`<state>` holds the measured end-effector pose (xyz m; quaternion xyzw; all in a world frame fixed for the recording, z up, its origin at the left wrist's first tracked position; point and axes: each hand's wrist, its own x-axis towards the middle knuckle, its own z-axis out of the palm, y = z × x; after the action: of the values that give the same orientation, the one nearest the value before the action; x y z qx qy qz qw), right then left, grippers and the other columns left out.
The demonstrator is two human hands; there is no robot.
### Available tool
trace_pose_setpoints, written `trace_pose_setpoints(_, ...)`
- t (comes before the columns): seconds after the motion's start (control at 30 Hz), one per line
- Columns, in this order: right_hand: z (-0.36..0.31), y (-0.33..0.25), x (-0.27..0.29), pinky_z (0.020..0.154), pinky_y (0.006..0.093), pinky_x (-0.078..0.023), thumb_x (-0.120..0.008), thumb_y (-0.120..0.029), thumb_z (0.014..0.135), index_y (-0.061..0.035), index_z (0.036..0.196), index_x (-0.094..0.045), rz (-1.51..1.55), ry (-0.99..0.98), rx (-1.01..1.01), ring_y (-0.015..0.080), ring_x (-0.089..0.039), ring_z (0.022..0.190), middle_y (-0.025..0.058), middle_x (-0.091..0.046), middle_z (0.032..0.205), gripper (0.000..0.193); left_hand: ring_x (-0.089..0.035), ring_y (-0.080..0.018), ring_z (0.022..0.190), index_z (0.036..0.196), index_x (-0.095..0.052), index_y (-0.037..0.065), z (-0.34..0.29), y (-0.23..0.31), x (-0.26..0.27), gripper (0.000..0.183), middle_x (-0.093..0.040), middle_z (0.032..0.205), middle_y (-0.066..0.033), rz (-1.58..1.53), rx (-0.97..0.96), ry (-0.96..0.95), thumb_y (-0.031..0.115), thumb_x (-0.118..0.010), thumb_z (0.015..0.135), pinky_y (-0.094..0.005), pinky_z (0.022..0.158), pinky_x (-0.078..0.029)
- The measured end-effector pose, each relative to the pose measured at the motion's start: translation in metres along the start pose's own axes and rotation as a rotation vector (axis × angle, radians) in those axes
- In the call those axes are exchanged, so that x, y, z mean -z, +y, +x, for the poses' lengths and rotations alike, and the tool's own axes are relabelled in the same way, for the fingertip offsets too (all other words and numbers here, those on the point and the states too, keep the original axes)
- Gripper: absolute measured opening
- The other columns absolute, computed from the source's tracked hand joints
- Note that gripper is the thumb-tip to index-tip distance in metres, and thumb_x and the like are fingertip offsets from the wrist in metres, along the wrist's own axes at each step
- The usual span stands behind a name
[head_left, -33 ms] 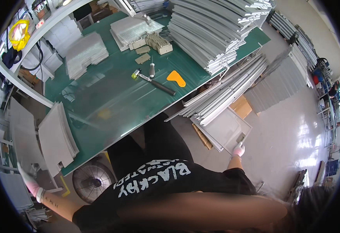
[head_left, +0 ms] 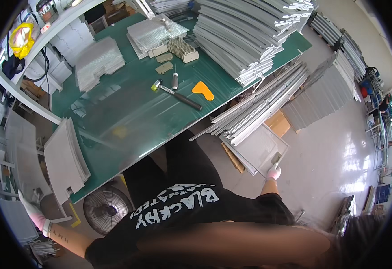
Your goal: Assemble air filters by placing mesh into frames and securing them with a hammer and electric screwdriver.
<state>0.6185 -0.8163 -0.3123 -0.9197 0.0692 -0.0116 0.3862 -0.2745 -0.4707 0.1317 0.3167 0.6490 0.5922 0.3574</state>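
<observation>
Right hand [head_left: 274, 171] fingers — grip too small to tell.

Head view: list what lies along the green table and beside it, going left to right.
Left hand in a white glove → stack of grey panels → hammer → orange scraper → tall stack of grey sheets → right hand on a grey panel.

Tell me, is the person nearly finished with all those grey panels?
Some panels sit stacked on the green table. The right hand grips a framed panel leaning by the bench; the left hand reaches toward another stack. Many panels are leaning, so plenty remains.
</observation>
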Motion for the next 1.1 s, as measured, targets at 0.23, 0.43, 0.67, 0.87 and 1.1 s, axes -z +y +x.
trace_pose_setpoints(0.23, -0.052, -0.077, -0.030, 0.095, 0.0464, -0.048, -0.054, -0.038, 0.094, -0.0007, 0.124, -0.057, -0.396, -0.069, -0.257, 0.0394, -0.058, 0.111, 0.0227, -0.058, 0.124, 0.048, -0.049, -0.0274, 0.130, 0.140, -0.046, -0.004, -0.121, -0.045, -0.143, 0.050, -0.050, 0.142, -0.0176, 0.430, -0.608, -0.218, 0.017, -0.054, 0.096, -0.0375, 0.108, -0.037)
trace_pose_setpoints(0.43, -0.105, -0.172, -0.080, 0.102, 0.0473, -0.041, -0.066, -0.015, 0.083, -0.0013, 0.118, -0.060, -0.008, 0.205, 0.658, 0.0376, -0.050, 0.121, 0.0196, -0.053, 0.127, 0.038, -0.061, -0.0364, 0.091, 0.099, -0.063, 0.004, -0.148, -0.177, -0.301, 0.045, -0.061, 0.104, -0.0172, 1.083, -0.791, -0.694, 0.048, -0.060, 0.086, -0.0456, 0.077, -0.049)
trace_pose_setpoints(0.67, -0.329, -0.404, -0.074, 0.104, 0.0521, -0.036, -0.069, -0.011, 0.075, -0.0054, 0.110, -0.065, 0.413, -0.920, 1.671, 0.0378, -0.049, 0.121, 0.0152, -0.061, 0.117, 0.036, -0.063, -0.0351, 0.102, 0.111, -0.067, 0.002, -0.078, -0.133, -0.350, 0.047, -0.067, 0.108, -0.0192, 0.940, -0.767, -0.733, 0.042, -0.057, 0.089, -0.0446, 0.090, -0.048)
trace_pose_setpoints(0.87, -0.424, -0.454, -0.147, 0.111, 0.0549, -0.026, -0.057, -0.038, 0.088, -0.0099, 0.135, -0.052, -0.017, -0.984, 2.098, 0.0377, -0.039, 0.134, 0.0172, -0.047, 0.141, 0.055, -0.055, -0.0357, 0.120, 0.129, -0.055, -0.001, 0.153, -0.117, -0.426, 0.065, -0.058, 0.129, -0.0236, 0.846, -0.843, -0.146, 0.042, -0.068, 0.083, -0.0423, 0.103, -0.042)
trace_pose_setpoints(1.1, -0.441, -0.473, -0.152, 0.114, 0.0530, -0.023, -0.054, -0.046, 0.088, -0.0134, 0.139, -0.049, -0.146, -1.058, 2.122, 0.0369, -0.035, 0.137, 0.0175, -0.042, 0.146, 0.060, -0.048, -0.0326, 0.131, 0.146, -0.035, 0.005, 0.282, -0.085, -0.483, 0.096, -0.045, 0.144, -0.0199, 1.160, -0.149, 0.038, 0.066, -0.064, 0.078, -0.0450, 0.108, -0.037)
